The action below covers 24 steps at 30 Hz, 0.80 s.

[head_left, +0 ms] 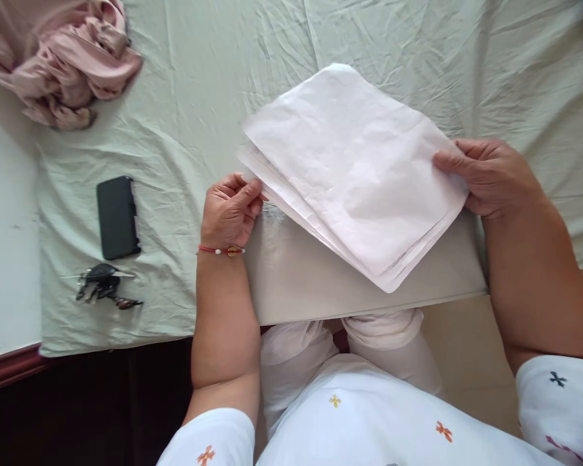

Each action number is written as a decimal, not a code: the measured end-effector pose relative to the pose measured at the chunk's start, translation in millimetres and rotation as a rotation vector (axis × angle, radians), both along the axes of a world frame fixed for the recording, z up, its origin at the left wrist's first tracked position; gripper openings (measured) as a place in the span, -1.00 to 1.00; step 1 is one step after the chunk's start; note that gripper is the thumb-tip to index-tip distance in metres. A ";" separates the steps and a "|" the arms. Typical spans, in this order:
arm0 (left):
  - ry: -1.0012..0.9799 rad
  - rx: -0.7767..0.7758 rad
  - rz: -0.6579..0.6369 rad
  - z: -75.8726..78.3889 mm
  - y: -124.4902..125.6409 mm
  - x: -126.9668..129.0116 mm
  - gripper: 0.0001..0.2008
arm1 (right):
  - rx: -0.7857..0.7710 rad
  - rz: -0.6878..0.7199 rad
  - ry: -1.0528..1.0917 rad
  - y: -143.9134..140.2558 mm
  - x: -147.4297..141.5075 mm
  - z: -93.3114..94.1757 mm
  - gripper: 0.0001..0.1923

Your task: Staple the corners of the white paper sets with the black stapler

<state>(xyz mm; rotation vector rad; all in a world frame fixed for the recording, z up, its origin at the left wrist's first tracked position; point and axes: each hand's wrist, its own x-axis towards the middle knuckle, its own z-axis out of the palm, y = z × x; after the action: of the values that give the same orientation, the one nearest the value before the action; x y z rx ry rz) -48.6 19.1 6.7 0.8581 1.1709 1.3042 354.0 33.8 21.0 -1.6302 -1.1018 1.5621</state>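
A small stack of white paper sheets (pixel 350 162) is held up at a slant between my two hands. Thumb and fingers of my left hand (pixel 233 207) pinch the left corner of the lower sheets. On the far side, my right hand (pixel 486 175) grips the right corner, its thumb lying on top of the upper sheet. The sheets are slightly fanned along the near left edge, and the top one looks blank and creased. Under the paper is a flat greyish board or folder (pixel 369 285) at the near edge of the cloth-covered surface.
A pale green cloth (pixel 199 84) covers the surface in wrinkles. To the left lie a black phone case (pixel 116 217) and a bunch of keys (pixel 104 281). Crumpled pink fabric (pixel 78 65) is at the far left, by a white wall (pixel 4 226).
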 end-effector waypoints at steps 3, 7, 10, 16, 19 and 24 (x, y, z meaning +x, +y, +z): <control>0.010 -0.022 0.074 -0.4 1.6 -2.1 -0.58 | -0.117 0.114 -0.014 -1.9 7.4 3.0 0.06; 0.029 0.000 0.139 -2.1 2.2 -1.3 -0.58 | -0.230 0.359 -0.095 -2.4 13.2 8.2 0.04; 0.020 0.024 0.173 -5.0 3.6 1.4 -0.58 | -0.253 0.462 -0.167 -1.7 10.4 13.1 0.02; 0.021 0.040 0.243 -11.0 7.5 4.2 -0.62 | -0.271 0.429 -0.158 -1.1 7.5 15.5 0.02; 0.009 0.073 0.199 -12.1 6.6 2.6 -0.58 | -0.271 0.417 -0.158 -1.3 9.6 13.3 0.00; 0.074 0.074 0.146 -10.7 4.1 1.7 -0.55 | -0.263 0.422 -0.157 -1.8 10.4 12.0 0.00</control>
<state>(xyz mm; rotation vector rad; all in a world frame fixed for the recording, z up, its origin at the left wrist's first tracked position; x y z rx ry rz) -46.9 23.1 -4.0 0.8942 1.2693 1.4525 364.4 31.9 33.0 -1.7987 -1.4473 1.9396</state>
